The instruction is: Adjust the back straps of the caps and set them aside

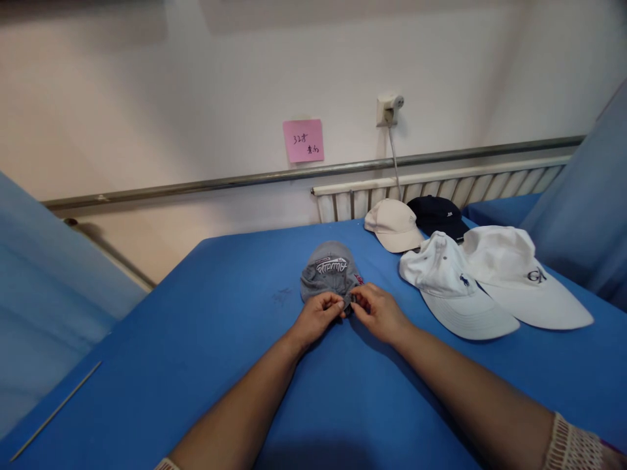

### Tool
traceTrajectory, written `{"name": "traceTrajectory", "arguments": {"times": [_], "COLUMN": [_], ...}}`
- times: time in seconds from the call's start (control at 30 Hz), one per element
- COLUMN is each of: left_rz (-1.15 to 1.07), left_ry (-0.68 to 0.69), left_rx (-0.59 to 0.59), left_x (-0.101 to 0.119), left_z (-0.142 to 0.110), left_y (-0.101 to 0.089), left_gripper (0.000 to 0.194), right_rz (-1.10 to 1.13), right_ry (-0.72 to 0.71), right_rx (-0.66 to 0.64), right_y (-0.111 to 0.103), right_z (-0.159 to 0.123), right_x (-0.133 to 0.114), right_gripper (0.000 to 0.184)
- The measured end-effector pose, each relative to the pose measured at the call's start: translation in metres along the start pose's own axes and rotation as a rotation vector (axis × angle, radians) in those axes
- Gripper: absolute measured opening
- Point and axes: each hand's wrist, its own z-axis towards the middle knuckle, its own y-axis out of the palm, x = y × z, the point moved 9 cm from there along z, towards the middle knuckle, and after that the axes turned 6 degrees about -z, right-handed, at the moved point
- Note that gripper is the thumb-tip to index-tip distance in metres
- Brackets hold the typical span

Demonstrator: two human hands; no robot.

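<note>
A grey baseball cap [324, 277] with white lettering lies on the blue table, its brim pointing away from me and its back edge toward me. My left hand [321, 318] pinches the back edge, thumb and fingers closed near the strap. Just right of it, my right hand [379, 312] is closed on the same rear part of the cap, around a small dark piece that looks like the strap or its buckle. The fingertips hide most of that piece. Both hands are close together, almost touching.
To the right lie a beige cap [393, 223], a dark navy cap [438, 215], a white cap with a blue logo [445, 281] and a white wide-brimmed cap [514, 271]. A thin stick [56, 411] lies at the left. Behind the table [220, 294] are a radiator [343, 203] and rail [245, 179].
</note>
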Motion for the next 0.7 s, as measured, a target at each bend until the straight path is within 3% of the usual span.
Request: {"name": "traceTrajectory", "arguments": {"times": [0.37, 0.7], "left_rz": [-0.099, -0.091], "left_ry": [-0.064, -0.025], "left_rx": [-0.006, -0.009], "left_x": [-0.002, 0.002], "left_z": [-0.001, -0.002], "left_y": [-0.004, -0.001], "left_gripper": [0.035, 0.034], "right_rz": [0.224, 0.201], "right_ry": [-0.066, -0.073], "right_rx": [-0.030, -0.099], "right_y": [0.002, 0.004], "right_z": [-0.002, -0.002], "right_x": [-0.011, -0.013], "right_gripper": [0.023, 0.024]}}
